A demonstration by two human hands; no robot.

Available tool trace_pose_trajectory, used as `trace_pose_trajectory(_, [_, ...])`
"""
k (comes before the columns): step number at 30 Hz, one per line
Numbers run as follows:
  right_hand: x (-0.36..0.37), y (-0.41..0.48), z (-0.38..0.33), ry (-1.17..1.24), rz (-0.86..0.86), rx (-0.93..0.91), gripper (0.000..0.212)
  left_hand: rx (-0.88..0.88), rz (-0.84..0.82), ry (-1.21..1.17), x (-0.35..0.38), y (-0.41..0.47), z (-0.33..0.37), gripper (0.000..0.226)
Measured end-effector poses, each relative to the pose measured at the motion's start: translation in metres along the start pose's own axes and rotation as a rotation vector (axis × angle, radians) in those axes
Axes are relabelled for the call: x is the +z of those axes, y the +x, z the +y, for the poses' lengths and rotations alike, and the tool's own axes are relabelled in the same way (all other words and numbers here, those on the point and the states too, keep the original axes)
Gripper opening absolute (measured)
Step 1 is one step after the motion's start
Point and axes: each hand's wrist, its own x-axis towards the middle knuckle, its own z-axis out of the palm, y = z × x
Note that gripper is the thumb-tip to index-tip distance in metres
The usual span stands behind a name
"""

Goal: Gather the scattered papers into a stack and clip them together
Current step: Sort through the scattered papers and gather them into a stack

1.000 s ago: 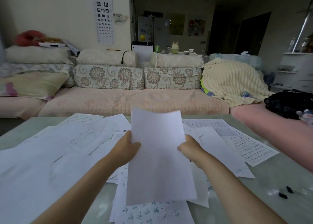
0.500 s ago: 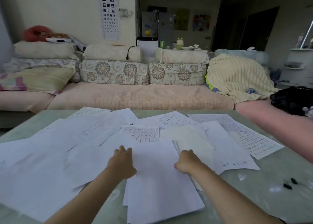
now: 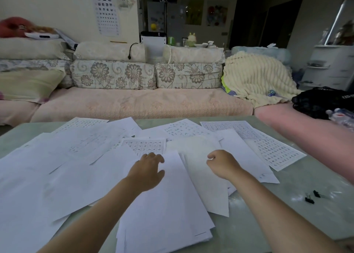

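Papers [image 3: 80, 157] are lying scattered over the desk [image 3: 287, 220], with a partial stack [image 3: 168, 205] nearest. Left hand [image 3: 147, 173] is reaching, fingers spread, over its far edge; right hand [image 3: 223, 163] is hovering loosely curled, holding nothing. Sliding each sheet flat, edges squared, seems safest.

Dim room; pink sofa [image 3: 141, 105] with floral cushions [image 3: 113, 74], eye chart [image 3: 106, 9] on cream wall
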Motion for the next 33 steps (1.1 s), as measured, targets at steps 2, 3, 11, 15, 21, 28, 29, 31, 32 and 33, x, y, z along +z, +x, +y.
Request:
trace_pose_trajectory(2, [-0.013,0.010,0.023,0.013,0.014,0.033,0.041,0.012,0.026,-0.093,0.005,0.015,0.018,0.038])
trace_pose_trajectory(3, [-0.018,0.016,0.037,0.010,0.024,0.053,0.042,0.024,0.026,-0.124,0.010,0.024,0.030,0.039])
trace_pose_trajectory(11, [-0.045,0.042,0.125,-0.015,0.145,0.230,0.062,0.123,-0.184,0.003,0.056,0.100,0.126,0.061])
trace_pose_trajectory(15, [-0.040,0.057,0.140,-0.198,0.067,0.295,0.100,0.062,-0.326,0.169,0.077,0.121,0.145,0.091])
trace_pose_trajectory(21, [-0.046,0.072,0.144,-0.145,0.060,0.380,0.096,0.163,-0.148,0.166,0.092,0.124,0.149,0.060])
trace_pose_trajectory(28, [-0.057,0.073,0.159,0.352,0.139,0.442,0.025,0.128,0.055,-0.121,0.075,0.126,0.163,0.041])
trace_pose_trajectory(29, [-0.059,0.071,0.161,0.382,0.139,0.445,0.024,0.125,0.094,-0.165,0.071,0.126,0.167,0.038])
trace_pose_trajectory(31, [-0.065,0.063,0.161,0.398,0.084,0.456,0.019,0.121,0.146,-0.273,0.059,0.126,0.178,0.034])
trace_pose_trajectory(32, [-0.067,0.058,0.161,0.406,0.033,0.463,0.017,0.108,0.148,-0.374,0.051,0.124,0.184,0.031])
trace_pose_trajectory(33, [-0.071,0.052,0.160,0.422,-0.038,0.462,0.016,0.089,0.134,-0.505,0.041,0.123,0.192,0.027])
